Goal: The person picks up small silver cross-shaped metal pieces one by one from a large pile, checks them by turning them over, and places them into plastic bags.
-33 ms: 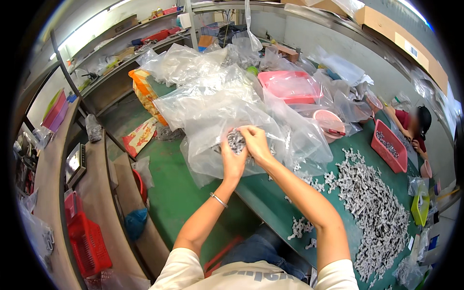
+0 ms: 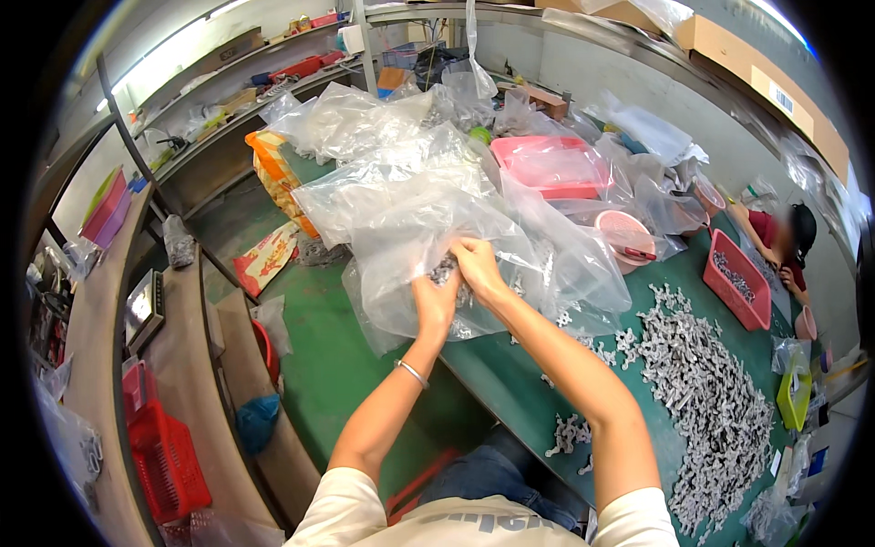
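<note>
Both my hands are together at a large clear plastic bag (image 2: 387, 251) over the table's left edge. Between them is a handful of small grey metal parts (image 2: 444, 269). My left hand (image 2: 436, 299) curls round the parts from the left, its fingertips partly hidden by the plastic. Across from it, my right hand (image 2: 479, 266) closes on them from the right, fingers bent. More grey parts show through the bag below the hands. To the right, a big pile of the same parts (image 2: 702, 392) lies on the green table (image 2: 497, 378).
More clear bags (image 2: 365, 123) heap up behind, beside a pink tray (image 2: 551, 164) and a pink tub (image 2: 624, 239). A pink basket (image 2: 736, 278) of parts stands near a co-worker (image 2: 791, 237) at the right. Shelving with a red basket (image 2: 169, 460) runs along the left.
My hands have drawn closer together and sunk slightly into the bag. Less of the handful of parts shows between them, and plastic covers more of my left fingers.
</note>
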Demonstrator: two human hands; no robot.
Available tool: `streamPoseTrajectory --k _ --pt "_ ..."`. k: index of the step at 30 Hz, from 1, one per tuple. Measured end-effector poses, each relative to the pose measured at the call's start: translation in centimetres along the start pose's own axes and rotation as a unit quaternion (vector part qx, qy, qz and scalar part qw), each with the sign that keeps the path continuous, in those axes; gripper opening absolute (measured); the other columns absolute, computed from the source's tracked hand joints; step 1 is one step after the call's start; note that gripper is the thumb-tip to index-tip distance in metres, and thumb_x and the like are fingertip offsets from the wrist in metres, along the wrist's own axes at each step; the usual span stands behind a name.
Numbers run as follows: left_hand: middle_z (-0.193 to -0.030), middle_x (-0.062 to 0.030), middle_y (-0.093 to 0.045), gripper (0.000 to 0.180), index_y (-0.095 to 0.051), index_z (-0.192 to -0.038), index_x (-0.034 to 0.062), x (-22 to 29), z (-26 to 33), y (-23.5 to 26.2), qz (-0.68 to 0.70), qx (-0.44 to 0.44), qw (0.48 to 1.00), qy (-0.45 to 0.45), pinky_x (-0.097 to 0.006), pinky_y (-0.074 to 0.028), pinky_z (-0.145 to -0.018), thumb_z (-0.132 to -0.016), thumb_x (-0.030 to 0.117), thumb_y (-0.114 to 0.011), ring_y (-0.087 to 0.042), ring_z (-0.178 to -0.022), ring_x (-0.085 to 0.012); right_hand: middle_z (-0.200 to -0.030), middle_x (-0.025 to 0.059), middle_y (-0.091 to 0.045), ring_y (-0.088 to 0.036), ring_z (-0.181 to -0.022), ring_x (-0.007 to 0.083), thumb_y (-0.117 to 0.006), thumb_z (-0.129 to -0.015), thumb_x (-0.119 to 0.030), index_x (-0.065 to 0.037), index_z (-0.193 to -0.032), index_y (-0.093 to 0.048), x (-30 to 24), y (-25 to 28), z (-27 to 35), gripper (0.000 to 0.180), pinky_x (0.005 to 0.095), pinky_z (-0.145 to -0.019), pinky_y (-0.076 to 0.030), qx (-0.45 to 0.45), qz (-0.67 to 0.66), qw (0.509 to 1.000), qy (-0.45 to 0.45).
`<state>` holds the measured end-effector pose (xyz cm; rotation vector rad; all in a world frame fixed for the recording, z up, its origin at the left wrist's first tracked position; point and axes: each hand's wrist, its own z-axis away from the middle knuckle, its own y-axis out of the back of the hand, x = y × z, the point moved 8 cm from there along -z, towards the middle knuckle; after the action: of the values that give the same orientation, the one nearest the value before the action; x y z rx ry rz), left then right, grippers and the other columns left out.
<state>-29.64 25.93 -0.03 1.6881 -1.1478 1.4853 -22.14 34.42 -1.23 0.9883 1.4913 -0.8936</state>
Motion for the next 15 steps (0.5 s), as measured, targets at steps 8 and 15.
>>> streamPoseTrajectory --k 8,15 --pt "-0.104 -0.0203 -0.054 0.043 -0.049 -0.111 -0.0058 -3.4 -9.4 2.9 -0.313 0.189 0.923 -0.121 -0.036 -0.04 -0.086 -0.076 0.016 -0.063 -0.051 -0.097 -0.0271 -0.086 0.0093 -0.063 -0.056 -0.079 0.0167 -0.049 -0.082 -0.013 0.005 -0.095 -0.06 -0.9 1.2 -5.0 0.025 0.0301 -0.073 -0.043 0.015 0.182 0.982 0.04" --pt "-0.112 -0.0231 -0.052 0.055 -0.041 -0.123 -0.002 -8.2 -7.5 6.4 -0.217 0.12 0.966 -0.079 -0.038 -0.036 -0.09 -0.073 0.016 -0.057 -0.05 -0.102 -0.0308 -0.105 0.0181 -0.058 -0.056 -0.098 0.0283 -0.049 -0.083 -0.006 0.001 -0.109 -0.053 -7.6 2.4 13.3 0.028 0.035 -0.084 -0.043 -0.086 0.246 0.938 0.226"
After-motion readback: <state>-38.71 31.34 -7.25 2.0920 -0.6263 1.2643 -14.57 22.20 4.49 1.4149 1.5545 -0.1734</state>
